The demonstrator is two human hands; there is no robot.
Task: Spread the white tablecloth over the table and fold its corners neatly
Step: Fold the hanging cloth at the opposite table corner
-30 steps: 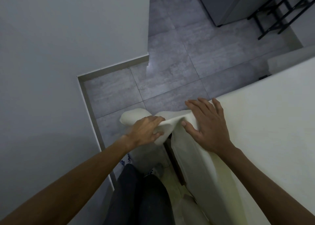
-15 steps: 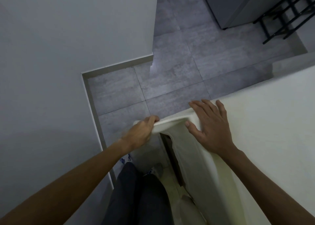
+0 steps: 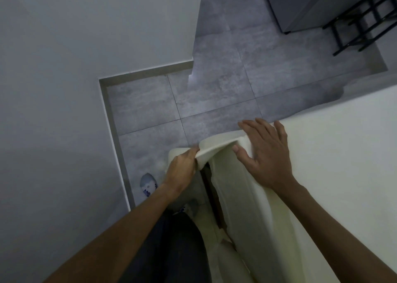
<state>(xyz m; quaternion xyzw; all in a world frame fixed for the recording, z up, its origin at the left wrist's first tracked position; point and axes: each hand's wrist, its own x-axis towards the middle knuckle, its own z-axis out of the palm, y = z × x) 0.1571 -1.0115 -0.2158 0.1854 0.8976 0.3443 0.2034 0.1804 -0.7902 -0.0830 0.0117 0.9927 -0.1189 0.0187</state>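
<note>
Corner folding is the step in hand, judging by the layout: white tablecloth [image 3: 335, 158] is already lying spread across the top on the right side of the view, with one side hanging down toward the person's dark trousers [image 3: 171, 244]. Right hand [image 3: 265, 154] is lying flat on the cloth right at the near corner, fingers straight and fanned wide, thumb out to the left, pressing the fabric down. Left hand [image 3: 182, 169] is pinching the loose corner flap just left of that, fingers curled round the cloth edge and pulling it out away from the corner so a taut ridge is running between the two hands. Below the flap a dark strip is showing, probably the bare edge of the table [image 3: 216, 203]; cannot tell more in this dim light. Grey tiled floor [image 3: 225, 89] and pale wall [image 3: 75, 46] are sitting behind, a patterned shoe [image 3: 148, 184] is showing near the wall base, and a black rack [image 3: 365, 20] is standing far top right. Next move probably calls for the pinched flap to be drawn flat against the table's side and creased, the flat hand anchoring the top so nothing is sliding; the other corners are out of view, so overall progress is hard to judge.
</note>
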